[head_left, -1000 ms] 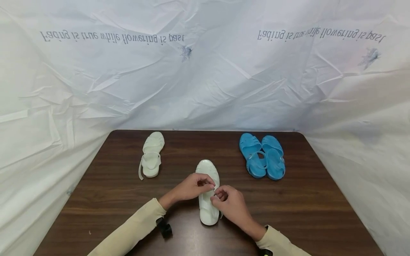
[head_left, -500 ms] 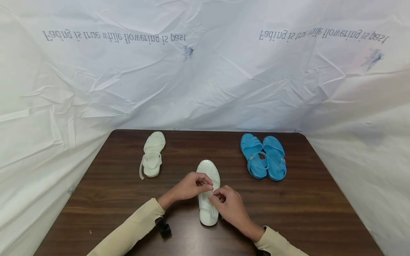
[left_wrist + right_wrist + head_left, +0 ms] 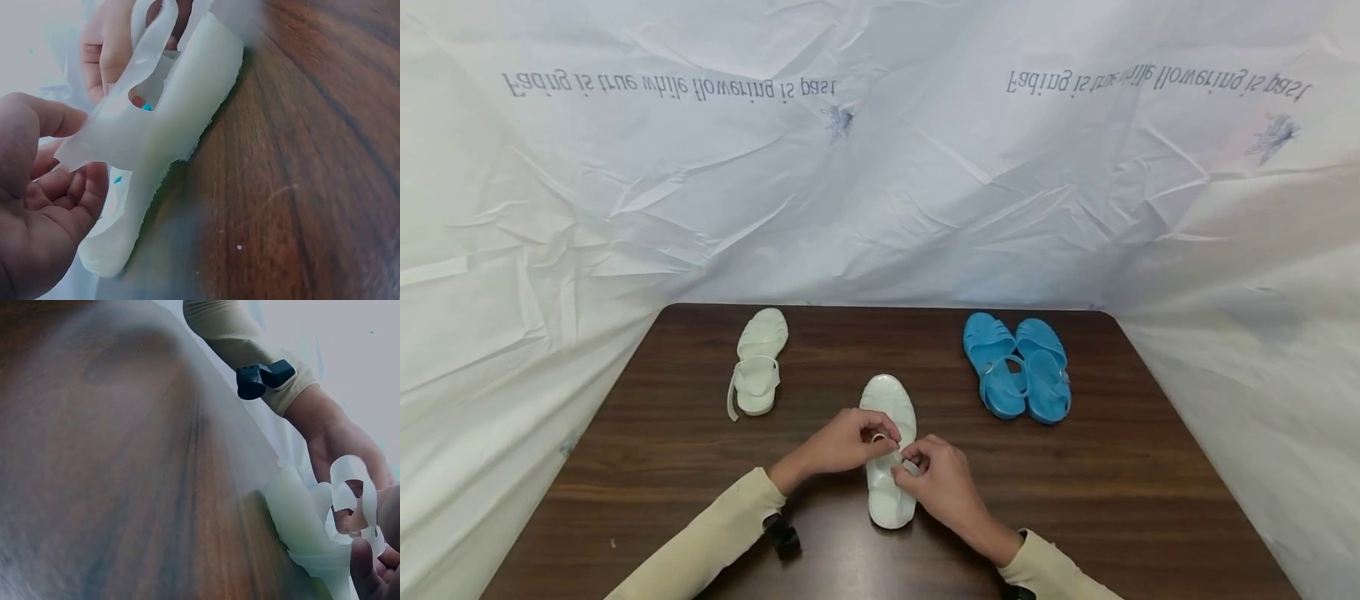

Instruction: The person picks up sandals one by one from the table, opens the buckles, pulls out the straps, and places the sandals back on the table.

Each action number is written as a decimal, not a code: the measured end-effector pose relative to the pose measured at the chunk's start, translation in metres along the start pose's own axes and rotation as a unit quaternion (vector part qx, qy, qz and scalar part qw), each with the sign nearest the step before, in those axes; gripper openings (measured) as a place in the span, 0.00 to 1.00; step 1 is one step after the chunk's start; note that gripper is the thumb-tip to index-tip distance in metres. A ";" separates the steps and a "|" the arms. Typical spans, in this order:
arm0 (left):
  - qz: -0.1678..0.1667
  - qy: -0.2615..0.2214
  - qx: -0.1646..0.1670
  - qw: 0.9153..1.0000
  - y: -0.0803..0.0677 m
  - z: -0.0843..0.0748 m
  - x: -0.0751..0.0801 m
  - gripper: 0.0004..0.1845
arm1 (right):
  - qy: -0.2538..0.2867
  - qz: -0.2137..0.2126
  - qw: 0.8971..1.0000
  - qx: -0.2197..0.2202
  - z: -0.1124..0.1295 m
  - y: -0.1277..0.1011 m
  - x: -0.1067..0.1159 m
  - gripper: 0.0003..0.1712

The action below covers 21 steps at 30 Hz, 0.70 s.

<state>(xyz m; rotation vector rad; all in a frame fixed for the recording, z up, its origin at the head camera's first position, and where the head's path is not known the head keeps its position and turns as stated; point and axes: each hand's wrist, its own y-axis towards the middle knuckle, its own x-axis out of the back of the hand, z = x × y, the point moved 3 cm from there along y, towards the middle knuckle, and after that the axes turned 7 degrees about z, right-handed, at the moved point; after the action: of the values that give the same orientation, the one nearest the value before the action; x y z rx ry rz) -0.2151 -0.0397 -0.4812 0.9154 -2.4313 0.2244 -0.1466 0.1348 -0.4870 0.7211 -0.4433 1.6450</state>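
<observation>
A white sandal (image 3: 888, 398) lies on the table, its toe pointing away from me. My left hand (image 3: 847, 440) is at its left side, pinching the edge of a translucent side flap (image 3: 109, 134) between thumb and fingers. Across from it, my right hand (image 3: 943, 479) pinches the ankle strap (image 3: 350, 481), which curves up in a loop between the two hands. The fingers partly cover the sandal's middle, and the buckle cannot be made out. In the right wrist view, the right fingertips (image 3: 362, 556) sit close to the strap's lower end.
A second white sandal (image 3: 758, 367) lies at the back left, its strap hanging loose to one side. Two blue sandals (image 3: 1000, 375) stand side by side at the back right. A white printed sheet (image 3: 880, 167) hangs behind the dark wooden table (image 3: 1112, 500).
Both hands stay over the sandal with small finger movements. The right hand has edged right from half a second ago, and a strap loop now shows by the left fingers.
</observation>
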 end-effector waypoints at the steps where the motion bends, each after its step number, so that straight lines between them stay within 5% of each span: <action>1: 0.005 0.014 0.001 1.000 -0.001 0.000 0.000 0.05 | 0.000 -0.002 1.000 0.001 0.000 0.000 0.000 0.07; 4: 0.024 0.042 0.001 0.999 -0.002 -0.002 -0.002 0.09 | -0.001 -0.008 1.000 0.007 -0.001 0.000 -0.001 0.07; 12: 0.042 0.017 0.001 0.999 -0.002 0.007 -0.008 0.07 | -0.007 -0.013 1.000 0.018 0.000 -0.001 0.000 0.06; 21: 0.005 -0.010 -0.012 1.000 -0.004 0.001 -0.007 0.05 | -0.004 -0.016 1.000 0.011 0.003 -0.003 0.003 0.07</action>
<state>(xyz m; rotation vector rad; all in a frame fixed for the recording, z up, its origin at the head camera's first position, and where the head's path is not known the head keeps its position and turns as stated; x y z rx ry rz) -0.2089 -0.0395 -0.4859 0.8999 -2.4528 0.1892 -0.1428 0.1358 -0.4825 0.7475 -0.4184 1.6185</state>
